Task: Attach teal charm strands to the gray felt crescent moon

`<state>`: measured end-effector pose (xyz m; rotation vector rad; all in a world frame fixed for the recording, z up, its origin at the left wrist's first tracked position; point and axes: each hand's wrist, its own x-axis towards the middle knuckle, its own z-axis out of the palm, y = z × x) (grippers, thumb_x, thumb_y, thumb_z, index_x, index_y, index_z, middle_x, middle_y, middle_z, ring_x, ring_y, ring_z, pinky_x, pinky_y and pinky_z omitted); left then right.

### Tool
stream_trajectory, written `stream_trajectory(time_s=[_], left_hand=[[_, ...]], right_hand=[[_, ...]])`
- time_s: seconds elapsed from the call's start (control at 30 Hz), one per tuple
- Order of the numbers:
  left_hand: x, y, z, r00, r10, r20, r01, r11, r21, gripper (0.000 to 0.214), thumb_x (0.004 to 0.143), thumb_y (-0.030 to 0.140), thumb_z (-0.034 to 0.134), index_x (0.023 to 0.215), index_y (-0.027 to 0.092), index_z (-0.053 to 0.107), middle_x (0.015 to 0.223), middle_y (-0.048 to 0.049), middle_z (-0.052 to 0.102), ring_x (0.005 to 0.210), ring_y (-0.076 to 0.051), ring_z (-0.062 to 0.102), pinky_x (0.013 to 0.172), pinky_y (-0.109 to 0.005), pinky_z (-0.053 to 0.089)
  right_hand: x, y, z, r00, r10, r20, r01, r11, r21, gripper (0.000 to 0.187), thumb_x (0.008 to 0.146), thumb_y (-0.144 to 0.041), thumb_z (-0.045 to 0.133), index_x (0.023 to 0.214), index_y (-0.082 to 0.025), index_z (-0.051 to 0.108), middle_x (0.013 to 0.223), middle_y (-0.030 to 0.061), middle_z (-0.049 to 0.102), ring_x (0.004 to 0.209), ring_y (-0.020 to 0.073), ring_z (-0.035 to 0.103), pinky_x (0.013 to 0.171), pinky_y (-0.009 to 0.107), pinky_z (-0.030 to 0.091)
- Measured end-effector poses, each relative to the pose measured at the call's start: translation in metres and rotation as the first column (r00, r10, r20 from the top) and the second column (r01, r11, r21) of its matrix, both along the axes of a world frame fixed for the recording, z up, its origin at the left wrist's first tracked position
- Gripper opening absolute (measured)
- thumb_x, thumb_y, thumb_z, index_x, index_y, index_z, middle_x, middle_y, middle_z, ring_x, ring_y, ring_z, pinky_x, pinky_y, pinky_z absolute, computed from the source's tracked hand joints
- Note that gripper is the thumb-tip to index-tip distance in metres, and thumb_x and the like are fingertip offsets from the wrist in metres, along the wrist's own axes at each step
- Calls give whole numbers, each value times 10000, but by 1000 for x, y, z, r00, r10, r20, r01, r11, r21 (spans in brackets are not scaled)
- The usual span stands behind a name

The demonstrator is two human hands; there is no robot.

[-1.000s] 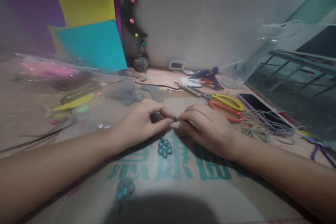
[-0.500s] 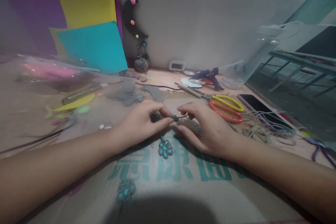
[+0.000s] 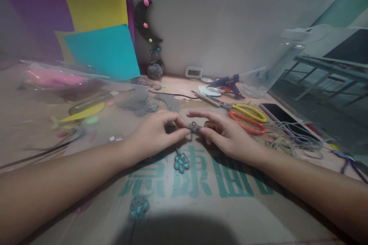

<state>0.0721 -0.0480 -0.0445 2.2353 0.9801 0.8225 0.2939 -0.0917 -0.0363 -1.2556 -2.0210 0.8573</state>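
Between thumb and forefinger, my left hand (image 3: 169,129) pinches a small dark piece (image 3: 191,128) with a bit of teal on it. My right hand (image 3: 222,130) is closed on a thin grey cord (image 3: 194,124) that curls in a small loop at that piece. The fingertips of both hands are close together. Just below them, a flower-shaped ornament (image 3: 181,162) of grey cord with turquoise petals lies on the cardboard (image 3: 224,214). A second turquoise and grey ornament (image 3: 139,207) lies nearer to me, at lower left.
Scissors (image 3: 247,116) with yellow and orange handles, a glue gun (image 3: 230,84), a phone (image 3: 278,116) and tangled grey cord (image 3: 296,138) lie to the right. A clear plastic bottle (image 3: 283,61) stands behind. Coloured sheets (image 3: 103,51) lean at left; a small white clock (image 3: 193,72) stands by the wall.
My right hand has brought its fingers in and closed its thumb near the piece. The cord, drawn out straight before, now bends into a loop. My left hand stays almost still.
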Motion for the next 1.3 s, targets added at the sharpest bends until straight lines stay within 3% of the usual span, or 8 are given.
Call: stream_trajectory(time_s=[0.1,0.17,0.27,0.4,0.5,0.8,1.03,1.3], left_hand=[[0,0,-1,1000,-7,-5,7,1000,-3,163,850,370,654,821,230,734,772,24,721,699,-141,646,742,-255,496],[0,0,0,1000,-7,-10,7,1000,-1,176,851,378,649,818,229,736,780,20,725,715,-146,653,719,-251,493],[0,0,2,1000,-11,-11,11,1000,-5,191,857,389,641,821,228,739,782,17,728,703,-148,655,679,-252,484],[1,0,3,1000,-20,-16,20,1000,5,184,855,382,645,812,228,735,741,25,714,663,-139,639,688,-257,483],[0,1,2,999,-18,-27,18,1000,24,171,855,380,648,828,236,734,759,28,717,696,-143,644,726,-260,487],[0,0,2,1000,0,-30,0,1000,0,182,846,388,655,824,227,738,780,13,735,711,-157,659,764,-273,514],[-1,1,0,1000,-11,20,14,987,-162,212,860,404,653,933,233,754,809,4,773,697,-160,685,646,-245,525],[0,-3,-1,997,5,76,14,969,-248,228,852,428,671,928,230,757,834,-3,785,746,-176,711,641,-246,537]], right_hand=[[-3,2,-2,996,-81,-31,81,997,-19,315,925,-229,575,1227,-213,664,672,-32,652,475,78,514,465,208,445],[-5,2,-4,989,-118,-93,115,993,-39,177,902,-257,611,1034,-196,712,961,35,747,468,47,523,470,209,474],[-7,2,-5,976,-127,-178,117,991,-69,113,889,-277,625,866,-178,674,1300,79,674,481,20,551,481,207,508],[-8,0,-4,982,-127,-142,125,992,-27,101,889,-270,621,876,-186,676,891,27,757,492,59,576,475,194,490],[-8,-2,-4,988,-125,-96,129,991,29,115,894,-250,620,961,-187,689,594,-41,645,488,83,579,472,186,469],[-12,-4,0,985,-97,-146,109,991,78,58,882,-216,630,844,-178,607,626,-35,638,493,75,603,445,174,456],[-16,-5,0,973,-85,-216,90,996,15,84,898,-247,624,860,-182,585,690,5,698,591,111,682,505,194,515],[-17,-6,0,981,-83,-174,102,989,106,77,893,-236,637,847,-188,598,713,-4,701,573,99,670,486,182,505]])
